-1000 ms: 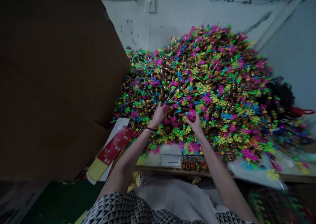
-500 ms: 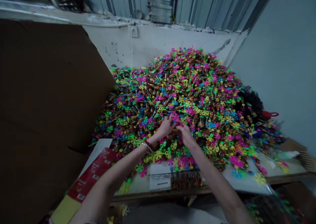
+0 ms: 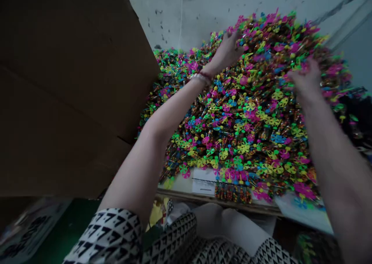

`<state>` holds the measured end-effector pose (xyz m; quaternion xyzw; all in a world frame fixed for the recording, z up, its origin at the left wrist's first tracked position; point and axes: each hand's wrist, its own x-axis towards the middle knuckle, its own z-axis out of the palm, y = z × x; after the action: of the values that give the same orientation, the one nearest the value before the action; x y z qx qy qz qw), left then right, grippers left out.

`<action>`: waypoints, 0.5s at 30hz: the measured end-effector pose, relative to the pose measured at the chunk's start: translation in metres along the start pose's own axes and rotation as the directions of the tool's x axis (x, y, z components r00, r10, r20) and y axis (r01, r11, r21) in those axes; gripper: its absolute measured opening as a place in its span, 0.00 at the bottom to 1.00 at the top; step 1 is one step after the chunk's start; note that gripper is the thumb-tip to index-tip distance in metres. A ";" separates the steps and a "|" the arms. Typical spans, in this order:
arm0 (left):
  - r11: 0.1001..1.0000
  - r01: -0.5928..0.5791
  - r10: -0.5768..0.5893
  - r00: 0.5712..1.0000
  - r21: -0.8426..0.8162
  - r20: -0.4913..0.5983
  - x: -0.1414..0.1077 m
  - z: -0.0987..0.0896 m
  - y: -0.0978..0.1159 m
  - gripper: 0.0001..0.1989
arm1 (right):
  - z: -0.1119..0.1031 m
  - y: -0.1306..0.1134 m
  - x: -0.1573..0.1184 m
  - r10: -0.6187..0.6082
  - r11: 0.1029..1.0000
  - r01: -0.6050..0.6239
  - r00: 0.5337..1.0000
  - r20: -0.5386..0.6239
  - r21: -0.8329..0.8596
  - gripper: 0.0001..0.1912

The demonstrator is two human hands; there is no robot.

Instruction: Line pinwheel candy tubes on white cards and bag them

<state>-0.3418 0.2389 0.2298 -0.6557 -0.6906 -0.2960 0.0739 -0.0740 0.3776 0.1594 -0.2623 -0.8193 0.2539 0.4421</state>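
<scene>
A large heap of small candy-filled clear tubes with pink, yellow, green and blue pinwheel tops (image 3: 250, 107) covers the table. My left hand (image 3: 228, 52) reaches to the upper left part of this heap, its fingers apart and touching or just over the tubes. Farther right, my right hand (image 3: 308, 80) is at the heap's upper right side, thumb and fingers spread around some pink and green tops. Motion blurs it, and I cannot tell whether it touches them. Near the front edge, a row of tubes (image 3: 232, 193) lies side by side, beside a white card (image 3: 203, 182).
A big brown cardboard box (image 3: 66, 93) rises along the left side. Behind the heap stands a white wall (image 3: 203, 12) with a hanging cord. The table's wooden front edge (image 3: 261, 208) runs above my lap. A dark object (image 3: 359, 114) is at the far right.
My hands were together over the middle of the heap; they have moved apart and farther up it, left and right. The view has tilted down and shifted left.
</scene>
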 end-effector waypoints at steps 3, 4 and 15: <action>0.981 0.123 -0.171 0.906 0.147 0.388 -0.115 0.017 -0.049 0.17 | 0.065 -0.017 -0.101 0.513 0.759 -0.590 0.803 0.303 0.276 0.10; 0.973 0.154 -0.217 0.859 0.170 0.463 -0.152 0.023 -0.067 0.12 | 0.089 -0.026 -0.136 0.543 0.628 -0.729 0.660 0.519 0.272 0.11; 0.747 0.664 -0.651 0.719 0.036 0.246 -0.287 0.036 -0.190 0.25 | 0.249 -0.083 -0.215 0.562 0.435 -0.789 0.615 0.553 0.435 0.21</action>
<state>-0.4748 0.0158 0.0007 -0.4007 -0.8735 -0.2392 -0.1387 -0.2027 0.1296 -0.0333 -0.3574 -0.5602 0.7147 0.2183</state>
